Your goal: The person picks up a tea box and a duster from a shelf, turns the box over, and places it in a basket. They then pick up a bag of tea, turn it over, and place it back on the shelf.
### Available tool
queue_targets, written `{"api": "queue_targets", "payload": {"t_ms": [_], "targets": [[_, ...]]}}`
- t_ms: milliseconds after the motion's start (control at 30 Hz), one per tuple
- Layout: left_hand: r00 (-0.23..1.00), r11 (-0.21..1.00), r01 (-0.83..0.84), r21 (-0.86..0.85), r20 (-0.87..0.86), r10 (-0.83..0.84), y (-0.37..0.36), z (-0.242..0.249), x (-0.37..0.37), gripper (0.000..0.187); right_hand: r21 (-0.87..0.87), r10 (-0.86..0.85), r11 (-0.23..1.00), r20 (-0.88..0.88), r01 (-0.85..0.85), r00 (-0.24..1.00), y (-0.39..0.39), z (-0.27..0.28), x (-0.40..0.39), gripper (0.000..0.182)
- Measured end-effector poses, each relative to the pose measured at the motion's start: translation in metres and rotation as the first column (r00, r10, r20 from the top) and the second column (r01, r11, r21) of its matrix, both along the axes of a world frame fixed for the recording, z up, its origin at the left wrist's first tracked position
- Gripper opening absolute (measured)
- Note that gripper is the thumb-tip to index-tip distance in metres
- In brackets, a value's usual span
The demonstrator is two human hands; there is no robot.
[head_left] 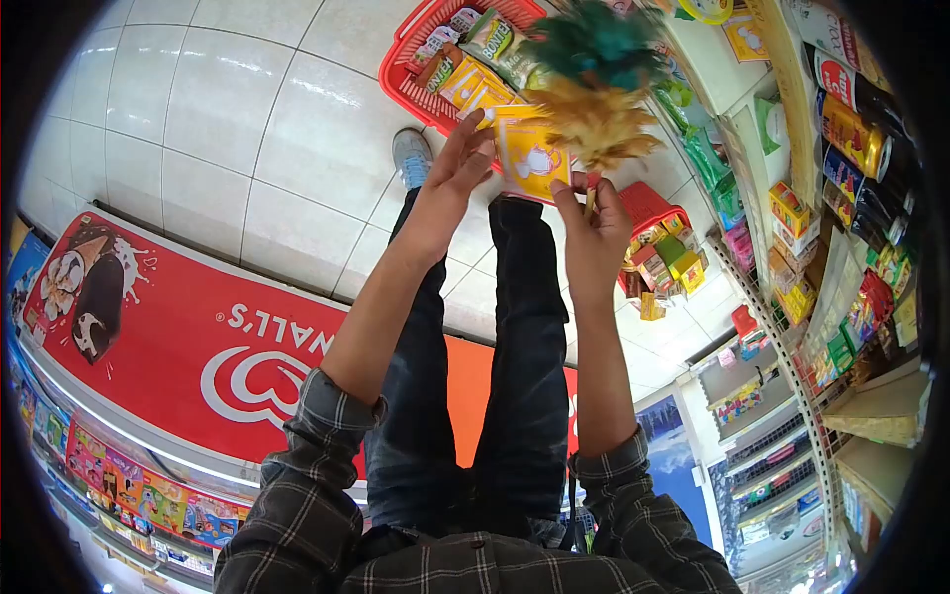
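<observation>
My left hand (457, 173) pinches the left edge of a yellow packet (532, 156) with a white picture on its front. In my right hand (596, 223) is the thin handle of a feather duster, and its thumb also touches the packet's lower right corner. The duster's feathers (594, 84), teal at the far end and tan nearer me, fan out above that hand and overlap the packet's edge. Just beyond the packet, a red basket (394, 71) holds green snack bags (495, 42) and several similar yellow packets (469, 84).
A second red basket (648, 205) with small boxes sits on the tiled floor (317, 119) to the right. Shelves of cans and packets (856, 139) line the right side. A red ice cream freezer (178, 327) stands at the left, near my legs.
</observation>
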State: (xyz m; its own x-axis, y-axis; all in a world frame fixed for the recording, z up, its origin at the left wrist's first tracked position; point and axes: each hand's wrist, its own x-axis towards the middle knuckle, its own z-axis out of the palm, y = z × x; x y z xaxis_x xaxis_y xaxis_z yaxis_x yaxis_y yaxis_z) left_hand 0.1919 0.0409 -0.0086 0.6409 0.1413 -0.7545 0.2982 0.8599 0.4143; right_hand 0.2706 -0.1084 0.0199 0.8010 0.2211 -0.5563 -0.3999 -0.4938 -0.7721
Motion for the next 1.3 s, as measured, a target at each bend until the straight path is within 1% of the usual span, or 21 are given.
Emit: {"api": "queue_targets", "payload": {"t_ms": [33,67,167,200,300,433,500,567,600,700,733,767,833,867,967,1000,1033,1067,1167,1200,1300], "targets": [[1.000,1.000,0.009,0.016,0.006,-0.010,-0.004,0.000,0.003,0.053,-0.074,0.074,0.995,0.081,-0.068,0.994,0.007,0.006,-0.002,0.011],[0.995,0.989,-0.034,-0.145,0.084,0.047,-0.009,-0.009,0.003,0.064,-0.157,0.147,0.980,0.159,-0.122,0.976,0.013,0.012,-0.005,0.011],[0.941,0.861,-0.130,-0.492,0.211,0.263,-0.030,-0.034,-0.007,0.060,-0.234,0.270,0.938,0.025,-0.257,0.962,0.016,0.026,-0.020,0.018],[0.944,0.837,-0.088,-0.539,0.222,0.243,-0.030,-0.031,-0.007,0.059,-0.227,0.334,0.928,0.153,-0.296,0.930,0.013,0.021,-0.023,0.020],[0.951,0.724,-0.139,-0.675,0.112,0.287,-0.061,-0.049,-0.015,0.060,-0.247,0.462,0.868,0.080,-0.431,0.883,-0.005,0.024,-0.023,0.020],[0.915,0.777,-0.092,-0.623,0.255,0.313,-0.096,-0.077,-0.028,0.059,-0.005,0.288,0.958,-0.017,-0.288,0.957,-0.037,0.044,-0.027,0.015],[0.912,0.770,-0.152,-0.620,0.211,0.350,-0.092,-0.082,-0.027,0.063,-0.033,0.390,0.920,0.003,-0.390,0.921,-0.070,0.051,-0.020,0.016],[0.845,0.475,-0.192,-0.859,0.101,0.524,-0.061,-0.069,-0.005,0.066,-0.264,0.546,0.805,-0.024,-0.532,0.837,-0.090,0.058,-0.007,0.019],[0.846,0.482,-0.062,-0.874,0.210,0.490,-0.049,-0.050,0.001,0.072,-0.423,0.652,0.678,-0.031,-0.601,0.757,-0.102,0.054,0.006,0.021],[0.878,0.480,-0.166,-0.861,0.092,0.469,-0.055,-0.044,0.004,0.078,-0.475,0.465,0.757,-0.093,-0.449,0.881,-0.123,0.044,0.043,0.021],[0.877,0.486,-0.148,-0.861,0.113,0.468,-0.057,-0.040,0.004,0.079,-0.518,0.512,0.753,0.072,-0.407,0.856,-0.133,0.032,0.053,0.023],[0.892,0.504,-0.163,-0.848,0.091,0.442,-0.060,-0.037,0.005,0.078,-0.451,0.408,0.841,0.164,-0.300,0.898,-0.143,0.023,0.062,0.025],[0.916,0.536,-0.196,-0.821,0.041,0.398,-0.066,-0.032,0.007,0.076,-0.268,0.128,0.957,0.043,-0.112,0.991,-0.138,0.030,0.072,0.026],[0.816,0.381,-0.118,-0.917,0.129,0.564,-0.074,-0.037,0.008,0.066,-0.208,0.028,0.978,-0.015,-0.030,1.000,-0.136,0.035,0.076,0.026],[0.869,0.560,-0.266,-0.785,0.057,0.492,-0.102,-0.036,0.010,0.058,-0.102,0.075,0.991,-0.101,-0.086,0.992,-0.134,0.037,0.060,0.026],[0.870,0.576,-0.216,-0.788,0.113,0.480,-0.114,-0.041,0.009,0.054,0.018,0.158,0.988,-0.131,-0.156,0.979,-0.135,0.028,0.048,0.032],[0.636,0.516,0.008,-0.857,0.403,0.659,-0.126,-0.039,0.013,0.052,0.096,0.234,0.970,-0.127,-0.222,0.964,-0.134,0.022,0.037,0.040],[0.665,0.518,0.007,-0.855,0.391,0.636,-0.139,-0.038,0.010,0.052,0.112,0.298,0.951,-0.100,-0.287,0.949,-0.130,0.021,0.033,0.049],[0.925,0.770,-0.162,-0.617,0.177,0.337,-0.151,-0.010,0.027,0.058,-0.100,0.436,0.896,0.018,-0.432,0.900,-0.121,0.015,0.036,0.052],[0.885,0.761,-0.184,-0.622,0.233,0.404,-0.150,-0.009,0.034,0.059,-0.134,0.431,0.893,-0.014,-0.429,0.902,-0.124,0.012,0.042,0.050],[0.967,0.951,-0.249,-0.185,0.000,0.254,-0.172,-0.007,0.057,0.059,-0.164,0.412,0.880,-0.206,-0.446,0.888,-0.133,0.009,0.062,0.042]]}}
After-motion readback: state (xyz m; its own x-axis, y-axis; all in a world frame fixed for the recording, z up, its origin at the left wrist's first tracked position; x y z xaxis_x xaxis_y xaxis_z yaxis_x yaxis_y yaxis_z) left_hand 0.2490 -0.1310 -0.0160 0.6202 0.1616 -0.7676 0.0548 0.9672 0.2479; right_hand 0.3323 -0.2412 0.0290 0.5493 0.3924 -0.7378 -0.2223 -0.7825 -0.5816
